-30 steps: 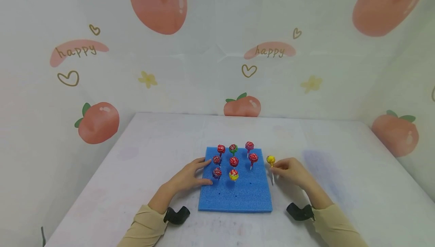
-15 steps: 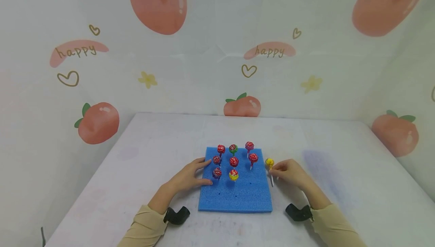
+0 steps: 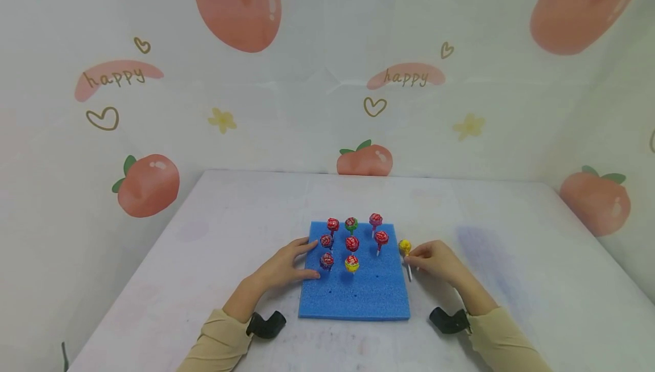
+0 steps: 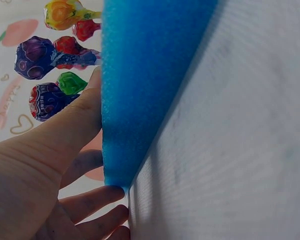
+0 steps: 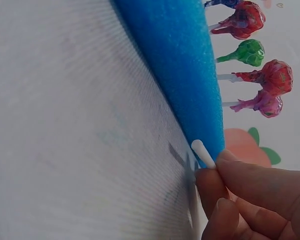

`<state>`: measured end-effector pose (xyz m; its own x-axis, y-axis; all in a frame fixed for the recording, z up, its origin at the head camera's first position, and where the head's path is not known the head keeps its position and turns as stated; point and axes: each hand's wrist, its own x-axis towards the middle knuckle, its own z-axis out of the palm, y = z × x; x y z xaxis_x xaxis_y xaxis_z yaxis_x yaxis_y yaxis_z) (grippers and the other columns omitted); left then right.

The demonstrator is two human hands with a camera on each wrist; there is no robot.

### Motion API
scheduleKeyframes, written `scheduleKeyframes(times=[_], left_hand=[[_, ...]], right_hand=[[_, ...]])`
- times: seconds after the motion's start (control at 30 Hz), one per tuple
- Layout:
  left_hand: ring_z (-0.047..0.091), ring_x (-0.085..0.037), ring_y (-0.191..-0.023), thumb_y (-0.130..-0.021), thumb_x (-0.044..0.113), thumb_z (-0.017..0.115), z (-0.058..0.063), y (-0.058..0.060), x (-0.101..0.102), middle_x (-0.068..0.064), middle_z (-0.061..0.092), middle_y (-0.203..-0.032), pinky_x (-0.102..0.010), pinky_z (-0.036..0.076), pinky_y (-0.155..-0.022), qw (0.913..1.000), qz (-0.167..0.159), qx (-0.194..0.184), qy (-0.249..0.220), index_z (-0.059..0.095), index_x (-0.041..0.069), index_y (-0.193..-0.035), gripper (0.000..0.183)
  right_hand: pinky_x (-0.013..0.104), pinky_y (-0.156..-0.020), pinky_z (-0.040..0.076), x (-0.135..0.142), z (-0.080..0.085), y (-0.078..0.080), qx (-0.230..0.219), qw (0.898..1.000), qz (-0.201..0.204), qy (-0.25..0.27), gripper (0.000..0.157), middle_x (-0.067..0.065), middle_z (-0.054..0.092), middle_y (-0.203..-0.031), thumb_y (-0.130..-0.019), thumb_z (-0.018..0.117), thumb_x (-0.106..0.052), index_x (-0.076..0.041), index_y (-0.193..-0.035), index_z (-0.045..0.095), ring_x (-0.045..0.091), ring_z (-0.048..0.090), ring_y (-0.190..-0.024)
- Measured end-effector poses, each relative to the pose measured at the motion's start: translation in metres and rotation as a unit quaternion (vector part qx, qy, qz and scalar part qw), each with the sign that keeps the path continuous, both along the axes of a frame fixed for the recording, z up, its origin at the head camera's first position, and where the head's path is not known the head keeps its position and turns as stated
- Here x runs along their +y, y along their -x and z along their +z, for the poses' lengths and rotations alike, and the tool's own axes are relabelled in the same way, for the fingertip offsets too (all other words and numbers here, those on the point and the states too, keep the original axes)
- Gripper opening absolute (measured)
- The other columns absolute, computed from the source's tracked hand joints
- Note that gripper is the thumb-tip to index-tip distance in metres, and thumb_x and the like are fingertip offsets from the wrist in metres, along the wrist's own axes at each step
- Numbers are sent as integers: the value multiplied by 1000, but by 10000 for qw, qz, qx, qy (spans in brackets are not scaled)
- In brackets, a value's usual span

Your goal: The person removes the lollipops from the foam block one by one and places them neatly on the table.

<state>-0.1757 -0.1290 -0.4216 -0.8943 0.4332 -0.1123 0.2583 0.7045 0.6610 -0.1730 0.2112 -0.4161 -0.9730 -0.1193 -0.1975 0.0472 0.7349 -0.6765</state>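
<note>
A blue foam board lies on the white table, with several wrapped lollipops standing upright in it in rows. My left hand rests at the board's left edge, thumb and fingers spread; in the left wrist view its thumb lies against the foam. Just off the right edge, my right hand pinches a yellow lollipop by its stick, head up. The right wrist view shows the white stick end poking out between thumb and fingers beside the foam, the lollipop's head hidden there.
Small holes dot the front part of the board. Among the standing lollipops are a green one, a pink-purple one and a yellow-red one. Black wrist mounts sit at both cuffs. A printed cloth hangs behind the table.
My right hand has shifted slightly left and down with the yellow lollipop, closer to the board's right edge. The left hand and the board stay where they were.
</note>
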Motion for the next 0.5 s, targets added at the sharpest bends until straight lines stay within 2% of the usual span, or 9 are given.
scheduleKeyframes(times=[0.5], left_hand=[[28, -40, -139, -80, 37, 72, -2, 0, -1, -18, 32, -150, -57, 30, -110, 10000, -18, -21, -7, 40, 11, -142, 74]], right_hand=[[25, -57, 44, 0, -3, 0, 43, 9999, 114, 120, 25, 3, 65, -74, -83, 70, -23, 1, -89, 70, 12, 51, -65]])
